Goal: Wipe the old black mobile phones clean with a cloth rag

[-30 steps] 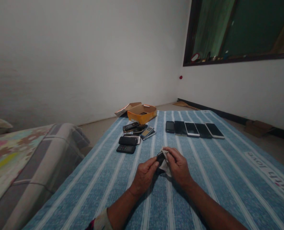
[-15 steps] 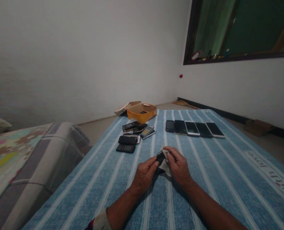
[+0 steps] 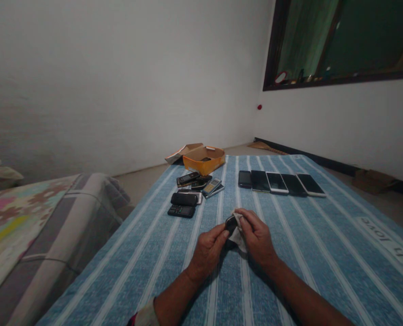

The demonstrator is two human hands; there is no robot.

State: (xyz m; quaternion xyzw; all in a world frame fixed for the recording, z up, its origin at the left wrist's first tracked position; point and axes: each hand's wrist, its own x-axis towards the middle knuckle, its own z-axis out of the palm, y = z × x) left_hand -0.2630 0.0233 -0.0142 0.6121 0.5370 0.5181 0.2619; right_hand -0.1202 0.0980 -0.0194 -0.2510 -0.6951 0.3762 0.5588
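Above the striped blue cloth, my left hand (image 3: 208, 249) pinches a small dark phone (image 3: 231, 222) by its near left end. Folded around the phone's right side is a whitish cloth (image 3: 238, 237), gripped by my right hand (image 3: 257, 235). The fingers of both hands almost meet, and they hide much of the phone. Left of them lie several older phones in a loose pile, among them a black keypad phone (image 3: 181, 211) and a grey keypad phone (image 3: 211, 186). To the right, several phones rest side by side in a row, one of them a white-framed phone (image 3: 277, 183).
Behind the pile stands an open orange box (image 3: 201, 167) with its lid (image 3: 184, 153) leaning beside it and something dark inside. A bed (image 3: 51, 217) with patterned covers is on the left. The blue tablecloth (image 3: 147, 253) bears printed letters at right.
The whole view has shifted slightly, so everything sits a little farther right. Both hands keep their hold on the phone and the cloth, with barely any movement between them.
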